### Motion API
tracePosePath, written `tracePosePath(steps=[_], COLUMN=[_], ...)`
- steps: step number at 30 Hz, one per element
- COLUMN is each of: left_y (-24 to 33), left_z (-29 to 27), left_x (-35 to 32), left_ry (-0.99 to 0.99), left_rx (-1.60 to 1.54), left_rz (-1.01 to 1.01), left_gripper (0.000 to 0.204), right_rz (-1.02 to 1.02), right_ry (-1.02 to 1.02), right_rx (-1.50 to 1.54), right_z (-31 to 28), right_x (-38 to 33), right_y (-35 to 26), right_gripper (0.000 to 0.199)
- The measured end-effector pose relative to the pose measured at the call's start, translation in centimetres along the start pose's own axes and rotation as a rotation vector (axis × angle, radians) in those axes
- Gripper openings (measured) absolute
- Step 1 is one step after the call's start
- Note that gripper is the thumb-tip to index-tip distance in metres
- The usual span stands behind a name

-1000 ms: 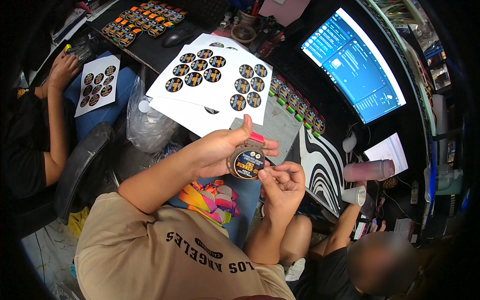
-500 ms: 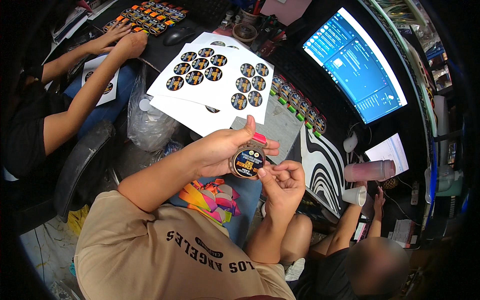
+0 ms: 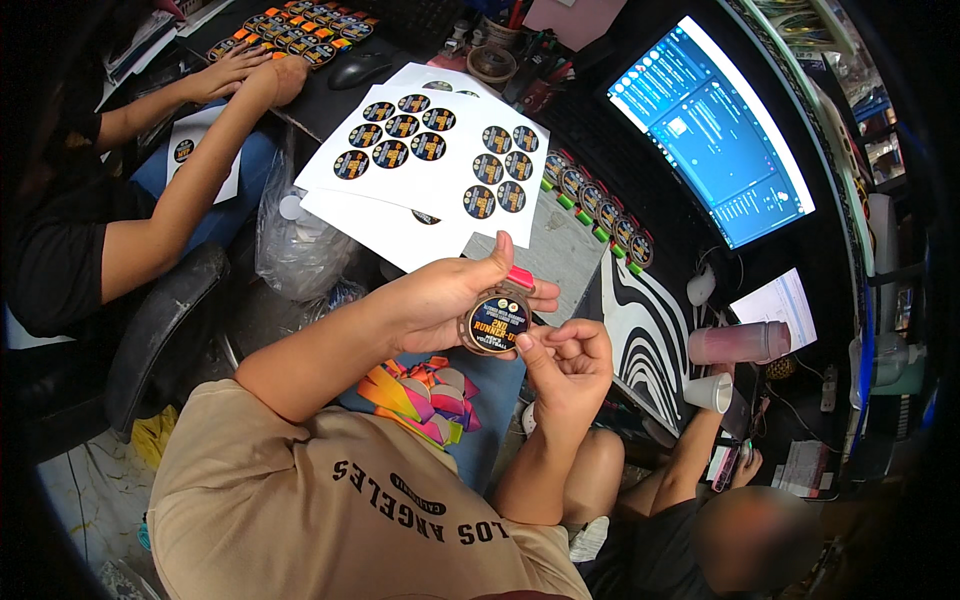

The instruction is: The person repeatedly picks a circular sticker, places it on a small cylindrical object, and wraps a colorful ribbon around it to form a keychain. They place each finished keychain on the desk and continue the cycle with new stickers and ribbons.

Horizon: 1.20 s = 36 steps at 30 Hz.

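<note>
A round bronze-coloured medal [image 3: 496, 328] with a dark printed face and a pink ribbon [image 3: 519, 277] lies in my left hand [image 3: 440, 300], whose fingers curl under it while the thumb points up beside the ribbon. My right hand [image 3: 572, 368] pinches at the medal's right edge, thumb on the rim and fingers bent. What lies between those fingertips is too small to make out. Below the medal, several medals with colourful ribbons [image 3: 425, 395] rest in a heap on my lap.
White sheets [image 3: 330, 215] with round dark stickers lie ahead, beside a row of finished-looking medals [image 3: 600, 210]. A monitor [image 3: 715, 130], a pink tumbler [image 3: 740, 342] and a white cup [image 3: 708, 392] are on the right. Co-workers sit on both sides; one's hands [image 3: 250, 78] touch medals at far left.
My hands and the medal stay almost still. The left co-worker's arms shift slightly, uncovering more of the sheet on their lap. The right co-worker's hand has lowered onto a small object.
</note>
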<state>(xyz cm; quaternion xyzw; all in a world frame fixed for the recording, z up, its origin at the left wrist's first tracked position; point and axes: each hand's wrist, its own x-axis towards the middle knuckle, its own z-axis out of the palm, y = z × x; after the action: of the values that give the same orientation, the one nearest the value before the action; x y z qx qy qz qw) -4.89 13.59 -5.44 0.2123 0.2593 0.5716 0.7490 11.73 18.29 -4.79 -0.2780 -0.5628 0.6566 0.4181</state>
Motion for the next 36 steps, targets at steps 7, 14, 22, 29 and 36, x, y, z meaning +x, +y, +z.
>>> tracePosePath(steps=[7,14,22,29,36], left_y=[0.0,-0.21,0.03,-0.33,-0.52], left_z=[-0.13,0.1,0.11,0.09,0.05], left_x=[-0.01,0.1,-0.04,0.2,0.28], left_ry=[-0.025,0.049,0.003,0.056,0.069], left_rx=[0.02,-0.037,0.03,0.005,-0.025], left_rz=[0.009,-0.001,0.005,0.012,0.022], left_gripper=[0.083,0.081,0.083,0.084,0.083], right_rz=[0.01,0.012,0.018,-0.019,-0.093], right_ry=[-0.017,-0.02,-0.026,-0.033,0.013], right_rx=[0.003,0.003,-0.006,-0.088,-0.322], right_z=[-0.21,-0.25,-0.34,-0.22,0.13], right_x=[0.08,0.11,0.16,0.02,-0.22], right_y=[-0.03,0.03,0.17,0.33,0.83], right_gripper=[0.031,0.031,0.03,0.024,0.026])
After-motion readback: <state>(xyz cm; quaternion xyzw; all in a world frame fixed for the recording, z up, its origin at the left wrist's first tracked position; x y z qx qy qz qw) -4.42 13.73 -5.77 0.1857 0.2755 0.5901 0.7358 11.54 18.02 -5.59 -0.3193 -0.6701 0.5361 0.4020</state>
